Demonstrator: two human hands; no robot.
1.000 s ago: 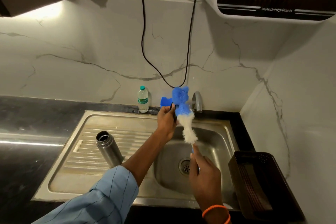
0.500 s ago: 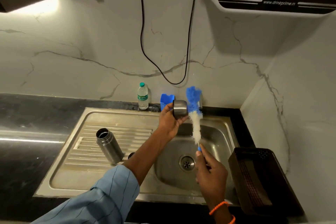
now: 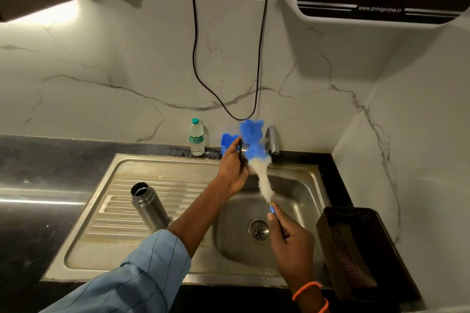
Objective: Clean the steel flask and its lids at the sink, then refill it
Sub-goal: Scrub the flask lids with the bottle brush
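flask: open mouth, no lid, stands tilted on the ribbed drainboard, left of the basin; inside too dark to read.
basin: drain at the bottom, nothing else in it.
lid: left hand grips it above the basin's back edge; mostly hidden by brush and fingers.
brush: right hand pinches the handle end; blue-and-white bristles up against the lid.
basket: dark, on the worktop at the sink's right edge; contents can't tell.
back edge: water bottle, blue cup, tap just behind the brush.
cable: hangs in a loop down the wall above the brush tip.
room: drainboard front bare.
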